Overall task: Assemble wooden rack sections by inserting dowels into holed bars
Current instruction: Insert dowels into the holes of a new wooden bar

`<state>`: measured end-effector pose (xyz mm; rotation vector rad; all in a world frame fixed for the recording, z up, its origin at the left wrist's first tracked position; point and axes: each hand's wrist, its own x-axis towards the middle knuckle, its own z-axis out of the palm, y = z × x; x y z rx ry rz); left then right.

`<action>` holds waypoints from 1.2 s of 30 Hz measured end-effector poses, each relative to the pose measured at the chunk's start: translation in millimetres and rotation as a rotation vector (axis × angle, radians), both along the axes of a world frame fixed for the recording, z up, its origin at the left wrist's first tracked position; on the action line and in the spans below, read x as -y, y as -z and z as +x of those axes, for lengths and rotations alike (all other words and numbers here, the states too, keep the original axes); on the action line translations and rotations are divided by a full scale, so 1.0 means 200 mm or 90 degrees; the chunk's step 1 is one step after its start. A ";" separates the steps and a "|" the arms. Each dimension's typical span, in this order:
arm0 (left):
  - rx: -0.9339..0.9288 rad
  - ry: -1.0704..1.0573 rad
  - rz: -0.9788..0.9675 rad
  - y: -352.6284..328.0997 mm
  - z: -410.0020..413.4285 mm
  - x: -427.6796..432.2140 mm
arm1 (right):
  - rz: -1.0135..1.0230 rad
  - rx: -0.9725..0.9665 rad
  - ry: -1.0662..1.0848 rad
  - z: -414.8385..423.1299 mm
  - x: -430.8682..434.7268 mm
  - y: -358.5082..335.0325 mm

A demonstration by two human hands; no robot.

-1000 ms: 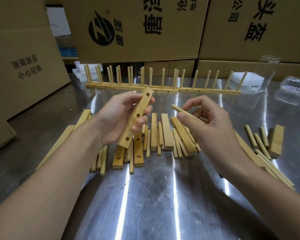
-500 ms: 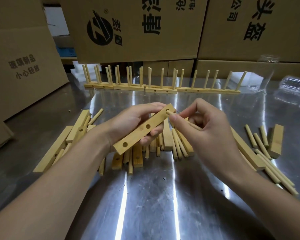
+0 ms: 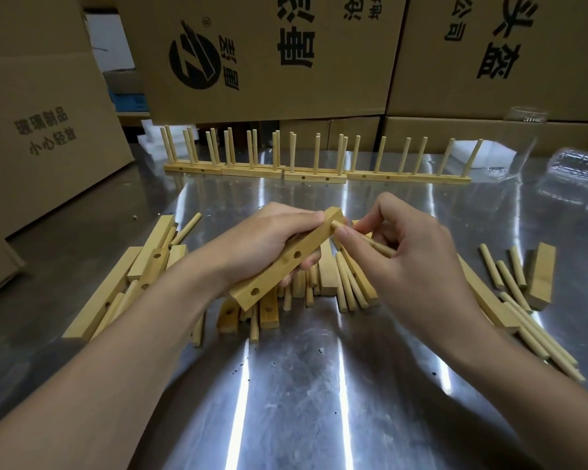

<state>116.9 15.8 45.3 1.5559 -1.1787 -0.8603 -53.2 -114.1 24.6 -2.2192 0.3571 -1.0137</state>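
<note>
Pale wood filled both your hands. Your left hand [image 3: 265, 242] gripped a square-edged bar [image 3: 279, 274], fingers curled round its upper half, and held it slanted above the bench [image 3: 286, 395], low end toward you and high end up to the right. Round drilled holes showed along the bar's near face. Your right hand [image 3: 418, 266] pinched a smooth round dowel [image 3: 382, 250] between thumb and fingertips, and the dowel's blunt tip sat at the hole nearest the bar's high end. How deep it had gone could not be told. The two hands were close together, nearly touching at that hole.

Under them lay a loose heap of more bars [image 3: 116, 290] and thin dowels [image 3: 348, 290], flat on the scratched, shiny steel. Further dowels and one short block [image 3: 542, 279] lay to your right.

Along the far edge of the bench stood a row of finished rack sections [image 3: 316, 176], each a flat bar with dowels rising from it, some leaning a little. Plain brown cardboard boxes [image 3: 269, 96] with black print were stacked behind them, and a ribbed clear plastic bottle [image 3: 581, 169] lay on its side at the far right.
</note>
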 end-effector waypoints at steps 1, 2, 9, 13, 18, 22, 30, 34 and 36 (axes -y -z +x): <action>0.043 -0.014 -0.007 -0.01 -0.02 0.00 | -0.009 -0.001 0.005 0.00 0.00 0.00; 0.087 -0.027 -0.015 -0.01 -0.05 0.00 | -0.015 0.000 0.008 0.00 0.01 0.00; 0.262 -0.097 -0.044 -0.01 -0.13 0.01 | -0.020 0.013 -0.022 0.00 0.04 0.01; 0.283 -0.120 -0.061 0.00 -0.15 0.01 | 0.065 0.040 -0.065 0.00 0.04 0.03; 0.296 -0.136 -0.100 0.03 -0.15 0.02 | 0.475 0.048 -0.194 0.01 0.05 0.01; 0.218 -0.144 -0.154 0.04 -0.15 0.05 | 0.525 0.001 -0.223 0.02 0.10 -0.01; 0.103 -0.143 -0.134 0.05 -0.16 0.07 | -0.213 -0.060 0.002 -0.02 0.14 -0.02; 0.207 -0.159 -0.117 0.08 -0.20 0.08 | -0.102 -0.025 -0.029 -0.03 0.11 -0.02; 0.232 -0.171 -0.137 0.09 -0.20 0.08 | 0.017 -0.036 -0.063 -0.03 0.10 -0.04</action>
